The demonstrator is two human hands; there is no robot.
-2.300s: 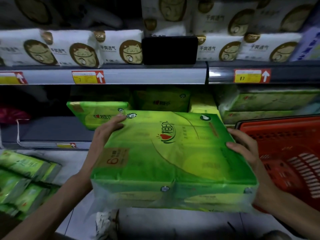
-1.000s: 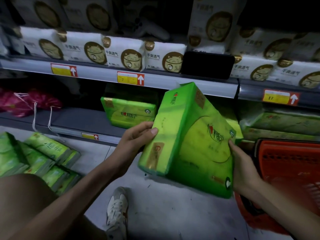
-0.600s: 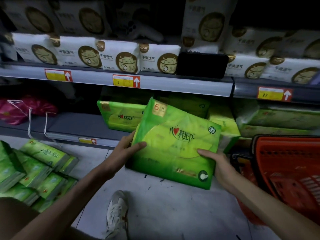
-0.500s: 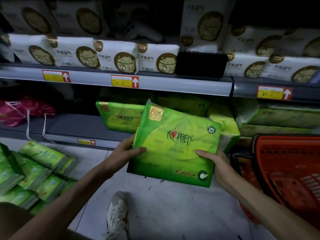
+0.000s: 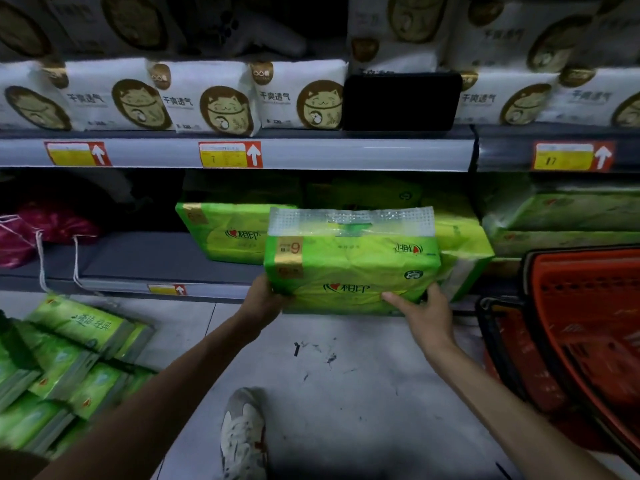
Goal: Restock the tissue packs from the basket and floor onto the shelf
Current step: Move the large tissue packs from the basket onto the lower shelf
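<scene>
- Holding tissue pack (image 5: 349, 265) two-handed at front lip of lower shelf (image 5: 138, 258); cannot tell if it is resting on shelf yet.
- Gripping lower-left corner w/ left hand (image 5: 265, 299), fingers curled under.
- Pinching lower-right edge w/ right hand (image 5: 420, 306), index laid along front, thumb at side.
- Low grip prob. chosen to leave top free & allow a push inward from the front.
- Stood on long edge, clear handle strip up, printed face out, like shelved pack (image 5: 225, 233) just to its left.
- Looks aimed at the gap btwn that one & another green pack (image 5: 464, 244) on the right.
- Not yet shelved: floor packs (image 5: 69, 358), piled at left near shelf, prob. for easy reach.
- Red basket (image 5: 585, 317) at right, contents not visible.
- Next, prob.: slide back & square up w/ neighbours.
</scene>
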